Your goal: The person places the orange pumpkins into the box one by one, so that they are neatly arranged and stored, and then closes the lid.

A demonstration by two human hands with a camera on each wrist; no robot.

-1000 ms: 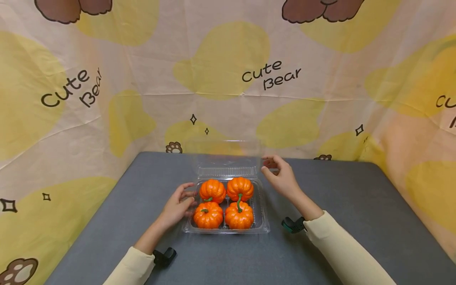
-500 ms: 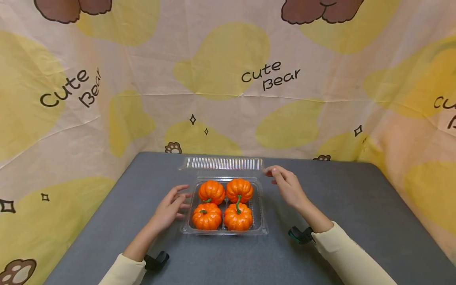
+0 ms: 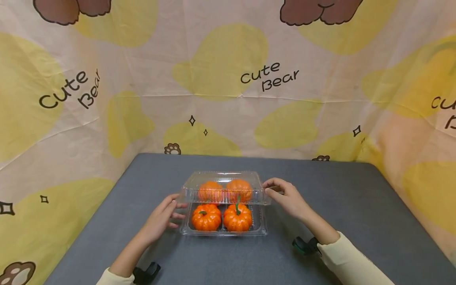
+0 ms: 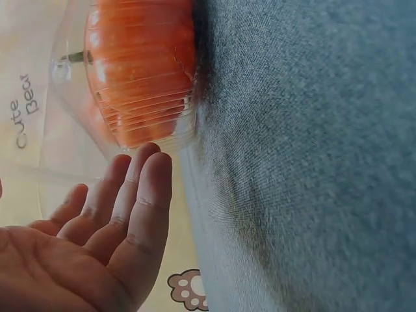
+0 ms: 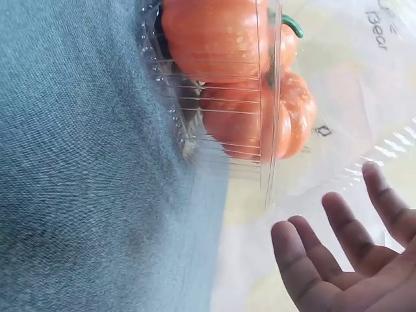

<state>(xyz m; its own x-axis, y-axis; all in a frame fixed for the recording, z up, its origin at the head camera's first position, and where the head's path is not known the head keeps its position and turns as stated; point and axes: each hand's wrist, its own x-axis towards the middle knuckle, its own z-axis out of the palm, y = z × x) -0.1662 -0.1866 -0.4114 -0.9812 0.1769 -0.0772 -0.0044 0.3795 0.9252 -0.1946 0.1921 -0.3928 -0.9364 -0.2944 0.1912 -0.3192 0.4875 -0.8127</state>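
Observation:
A clear plastic clamshell box (image 3: 224, 233) holds several orange toy pumpkins (image 3: 206, 218) with green stems. Its hinged lid (image 3: 188, 192) stands tilted over the two rear pumpkins, while the front two lie uncovered. At the lid's left edge is my left hand (image 3: 158, 219), fingers loosely extended; whether they touch it I cannot tell. My right hand (image 3: 290, 200) is at the lid's right edge, thumb and fingers slightly bent. The right wrist view shows its fingers (image 5: 351, 227) spread apart beside the clear plastic. In the left wrist view, fingertips (image 4: 156, 172) lie close by the box's ribbed side.
The box sits on a grey cloth-covered table (image 3: 342, 198). A printed curtain (image 3: 221, 59) with yellow patches and bear lettering hangs behind and along both sides. Each wrist wears a dark strap-on device, such as the right wrist camera (image 3: 305, 245).
The lid has swung from upright at the back, forward and down over the rear pumpkins. My right hand has come nearer with it; my left hand has shifted left and nearer.

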